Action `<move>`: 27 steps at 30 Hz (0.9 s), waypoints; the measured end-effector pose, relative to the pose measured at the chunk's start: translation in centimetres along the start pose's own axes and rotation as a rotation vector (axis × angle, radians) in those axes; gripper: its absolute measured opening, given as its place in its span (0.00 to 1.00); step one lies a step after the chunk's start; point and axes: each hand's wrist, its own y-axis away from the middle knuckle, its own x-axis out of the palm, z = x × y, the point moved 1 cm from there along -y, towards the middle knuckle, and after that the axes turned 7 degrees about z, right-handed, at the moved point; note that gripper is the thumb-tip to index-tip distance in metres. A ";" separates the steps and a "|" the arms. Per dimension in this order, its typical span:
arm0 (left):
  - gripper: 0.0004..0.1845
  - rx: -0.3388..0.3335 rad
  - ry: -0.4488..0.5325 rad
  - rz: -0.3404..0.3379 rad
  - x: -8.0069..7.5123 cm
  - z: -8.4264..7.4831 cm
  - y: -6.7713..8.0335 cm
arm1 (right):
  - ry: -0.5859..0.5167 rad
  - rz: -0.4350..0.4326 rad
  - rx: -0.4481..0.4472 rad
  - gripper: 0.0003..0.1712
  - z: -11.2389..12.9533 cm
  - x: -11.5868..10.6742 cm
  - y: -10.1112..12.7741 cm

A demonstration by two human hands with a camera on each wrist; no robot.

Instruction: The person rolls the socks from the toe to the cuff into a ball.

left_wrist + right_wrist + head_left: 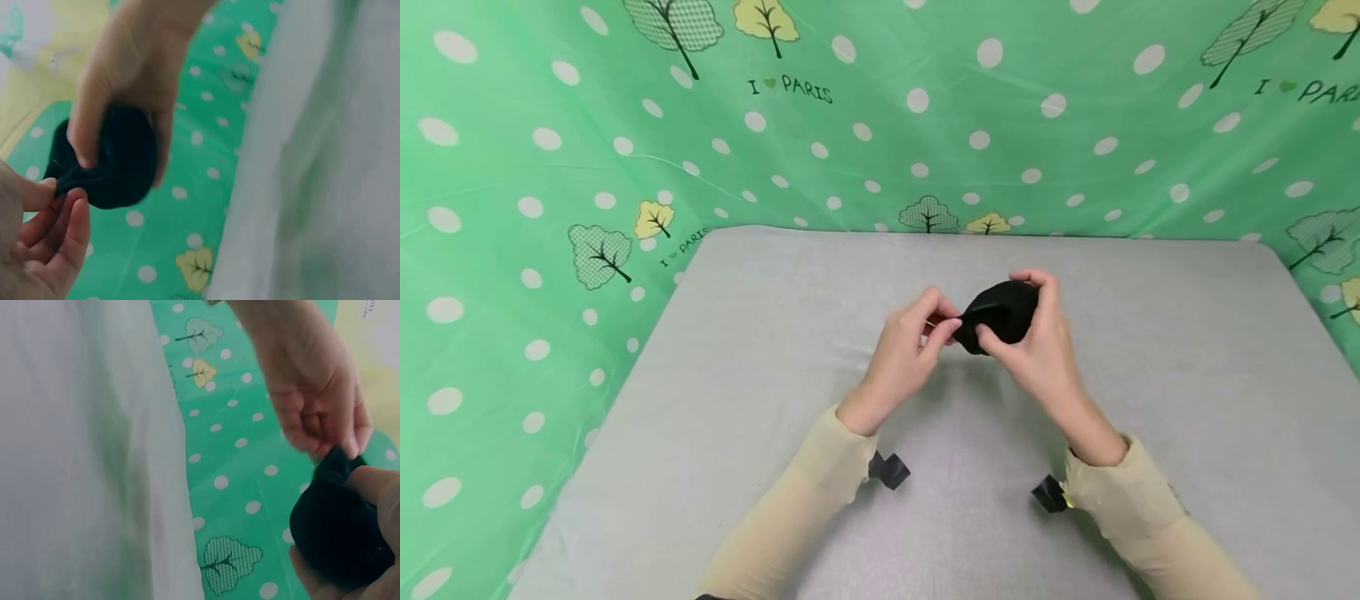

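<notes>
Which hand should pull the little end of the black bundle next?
Probably the left hand: it already pinches the black bundle's end, while the right hand cups its round body.

The right hand [359, 550] cups a black bundle [337, 531] at lower right, thumb across its top. The left hand [315, 394] reaches down from above and pinches the bundle's upper tip. The grey tabletop [87, 450] fills the left side. A green dotted cloth [231, 487] lies behind.
</notes>
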 end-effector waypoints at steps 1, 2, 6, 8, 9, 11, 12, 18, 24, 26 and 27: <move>0.03 0.002 0.034 0.019 0.0 -0.2 0.1 | 0.000 -0.007 0.003 0.40 0.0 0.0 -0.1; 0.03 -0.001 0.068 0.038 0.0 -0.3 0.1 | 0.001 -0.014 0.004 0.39 0.0 -0.1 -0.2; 0.02 -0.057 0.125 0.073 -0.1 -0.5 0.1 | 0.011 -0.015 -0.006 0.39 0.0 -0.1 -0.3; 0.03 -0.086 0.115 0.086 -0.2 -0.2 -0.1 | 0.010 0.005 -0.011 0.40 0.0 -0.2 -0.3; 0.03 -0.096 0.112 0.092 -0.3 0.0 -0.2 | 0.005 0.021 -0.010 0.40 0.0 -0.2 -0.2; 0.05 -0.104 0.134 0.107 -0.5 0.5 -0.3 | -0.010 0.058 -0.002 0.41 0.1 -0.3 -0.1; 0.07 -0.106 0.161 0.120 -0.7 0.8 -0.4 | -0.018 0.076 0.004 0.41 0.1 -0.3 0.0; 0.26 -0.157 0.395 0.271 -1.1 1.6 -0.7 | -0.047 0.203 -0.020 0.47 0.5 -0.5 0.0; 0.27 -0.211 0.412 0.245 -1.1 1.6 -0.7 | -0.081 0.193 -0.044 0.47 0.5 -0.5 0.2; 0.27 -0.224 0.396 0.211 -1.2 1.5 -0.7 | -0.082 0.117 -0.058 0.41 0.6 -0.5 0.4; 0.27 -0.231 0.392 0.198 -1.2 1.4 -0.7 | -0.072 0.075 -0.067 0.36 0.6 -0.5 0.4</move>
